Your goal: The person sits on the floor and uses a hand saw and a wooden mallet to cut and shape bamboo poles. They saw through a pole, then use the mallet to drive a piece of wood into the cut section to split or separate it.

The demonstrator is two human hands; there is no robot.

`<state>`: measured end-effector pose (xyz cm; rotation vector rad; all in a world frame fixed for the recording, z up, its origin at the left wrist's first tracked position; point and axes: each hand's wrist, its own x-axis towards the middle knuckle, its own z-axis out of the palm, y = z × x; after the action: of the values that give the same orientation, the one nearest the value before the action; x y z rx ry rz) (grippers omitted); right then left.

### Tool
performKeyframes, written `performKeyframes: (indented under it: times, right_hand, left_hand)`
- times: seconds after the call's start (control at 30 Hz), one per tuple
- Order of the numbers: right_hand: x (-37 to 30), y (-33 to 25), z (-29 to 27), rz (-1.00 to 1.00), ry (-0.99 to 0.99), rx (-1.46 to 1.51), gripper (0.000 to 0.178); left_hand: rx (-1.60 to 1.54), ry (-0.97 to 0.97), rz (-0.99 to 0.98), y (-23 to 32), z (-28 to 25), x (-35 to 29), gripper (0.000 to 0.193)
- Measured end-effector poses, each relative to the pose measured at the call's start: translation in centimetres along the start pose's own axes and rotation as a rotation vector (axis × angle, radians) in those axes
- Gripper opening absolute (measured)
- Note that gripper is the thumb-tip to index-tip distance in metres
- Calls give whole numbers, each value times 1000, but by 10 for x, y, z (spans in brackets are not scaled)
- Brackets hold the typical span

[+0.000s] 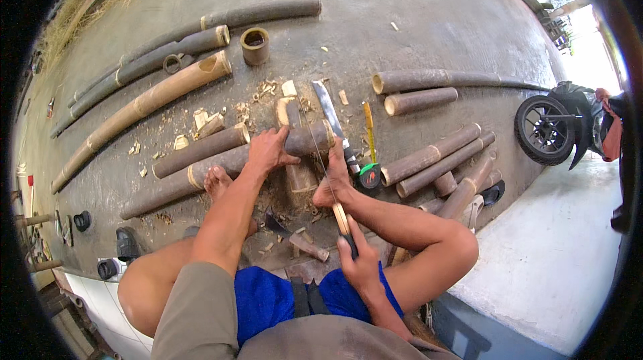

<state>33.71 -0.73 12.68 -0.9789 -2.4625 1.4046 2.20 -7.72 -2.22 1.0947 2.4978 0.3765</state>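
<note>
A thick brown bamboo pole (231, 160) lies slantwise in front of me, its right end propped on a short support piece (303, 179). My left hand (270, 150) presses down on the pole, fingers wrapped over it, left of the saw. My right hand (362, 263) is closed round the dark grip of a hand saw (340, 216). The saw's thin blade stretches up and across the pole near its cut end; how deep it sits cannot be made out. My bare left foot (218, 182) touches the pole, and my right foot (331, 186) is by its end.
A machete (325, 107) and a tape measure (370, 174) lie beyond my right foot. Close to my legs is a curved blade with a wooden handle (309, 247). Bamboo poles (144, 105) lie left and right among shavings. A motorcycle wheel (544, 130) stands far right.
</note>
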Motion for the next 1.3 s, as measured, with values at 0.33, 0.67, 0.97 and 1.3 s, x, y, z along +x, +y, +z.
performKeyframes:
  times: [0.33,0.67,0.97,1.3]
  right_hand:
    - [77,11,37,-243,115,66,49]
    - [76,14,33,-234,95,111,47]
    - [-14,8,-4,-89,37,-44,50]
    - [17,-3,4,211,-107,42,50]
  left_hand:
    - [-11,15,-8,1,1,-2,86]
    - [-17,30,-6,3,2,0,87]
    - [-8,29,23,-5,7,3,90]
    - [-16,19,12,-5,2,3,86]
